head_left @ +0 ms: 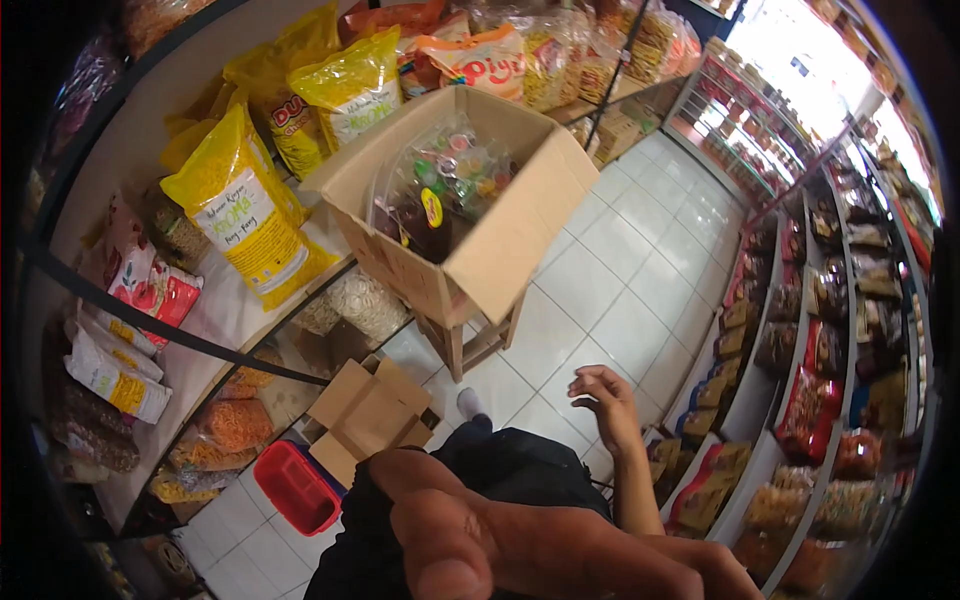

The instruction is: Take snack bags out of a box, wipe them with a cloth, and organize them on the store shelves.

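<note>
My left hand is raised very close to the camera, large and cut off by the bottom edge of the view. Its thumb and a long finger show, but whether it grips something is hidden. To the right, my right hand hangs over the tiled floor with its fingers loosely curled and nothing in them. Ahead stands an open cardboard box on a wooden stool. Inside it lie clear plastic packages with coloured pieces and a dark package with a yellow label.
On the left shelf stand large yellow snack bags. A flattened-open carton and a red plastic basket are on the floor below. Shelves of packaged snacks line the right side. White floor tiles run between them.
</note>
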The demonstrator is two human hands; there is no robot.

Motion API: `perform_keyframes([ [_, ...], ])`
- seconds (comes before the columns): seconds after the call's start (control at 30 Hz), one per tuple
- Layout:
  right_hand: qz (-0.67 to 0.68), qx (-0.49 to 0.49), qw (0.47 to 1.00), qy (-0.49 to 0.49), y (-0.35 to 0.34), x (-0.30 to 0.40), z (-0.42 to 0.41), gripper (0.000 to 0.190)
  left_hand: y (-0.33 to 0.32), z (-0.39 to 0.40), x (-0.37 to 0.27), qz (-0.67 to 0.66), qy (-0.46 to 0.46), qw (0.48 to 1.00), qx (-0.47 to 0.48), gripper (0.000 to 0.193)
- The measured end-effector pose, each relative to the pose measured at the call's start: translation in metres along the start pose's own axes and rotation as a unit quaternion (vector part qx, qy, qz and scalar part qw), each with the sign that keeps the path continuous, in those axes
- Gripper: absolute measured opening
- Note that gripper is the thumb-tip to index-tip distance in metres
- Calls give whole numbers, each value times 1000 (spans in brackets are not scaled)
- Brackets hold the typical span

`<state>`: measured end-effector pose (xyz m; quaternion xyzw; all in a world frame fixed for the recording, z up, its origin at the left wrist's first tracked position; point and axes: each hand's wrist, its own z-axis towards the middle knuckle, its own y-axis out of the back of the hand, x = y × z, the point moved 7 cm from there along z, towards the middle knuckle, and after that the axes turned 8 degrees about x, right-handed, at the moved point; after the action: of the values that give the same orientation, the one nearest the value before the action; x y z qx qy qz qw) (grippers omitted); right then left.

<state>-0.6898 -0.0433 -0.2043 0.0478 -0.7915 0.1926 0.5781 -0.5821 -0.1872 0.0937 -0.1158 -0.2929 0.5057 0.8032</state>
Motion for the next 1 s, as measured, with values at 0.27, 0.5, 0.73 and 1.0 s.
perform_keyframes([
  [0.27, -11, 60, 989, 134, -20, 137, 135, 23, 113, 31, -149, 351, 266, 876, -196, 31],
  [0.5, -163, 360, 910, 127, -122, 209, 248, 26, 157, 7, -265, 503, -36, 751, -427, 25],
  [0.73, -498, 525, 684, -93, -198, 152, 383, 56, 161, 53, -363, 894, 134, -92, -417, 43],
  [1.0, -549, 572, 578, -194, -220, 64, 430, 47, 196, 38, -420, 800, 278, -198, -493, 32],
])
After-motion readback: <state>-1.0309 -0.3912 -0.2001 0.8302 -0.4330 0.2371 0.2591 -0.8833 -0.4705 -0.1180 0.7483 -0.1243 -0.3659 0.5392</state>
